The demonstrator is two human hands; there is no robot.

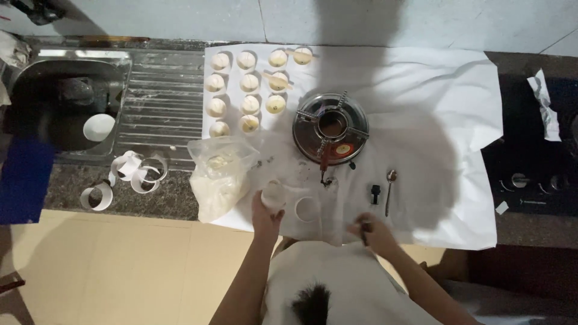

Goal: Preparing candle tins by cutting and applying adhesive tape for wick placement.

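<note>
Filling small cups: left hand (265, 218) grips one cup (274, 194) at near edge of white paper (433, 120); right hand (370, 232) pinches small dark tool (363, 232). Filled cups (248, 90) rowed far left; empty cup (307, 209) remains just right of held one.

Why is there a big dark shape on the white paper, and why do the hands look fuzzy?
In the head view, a large soft shadow falls across the white paper and up the wall, darkening the round metal stove. The left hand, holding a small cup, and the right hand look slightly blurred and dim. The sink is dark too.
</note>
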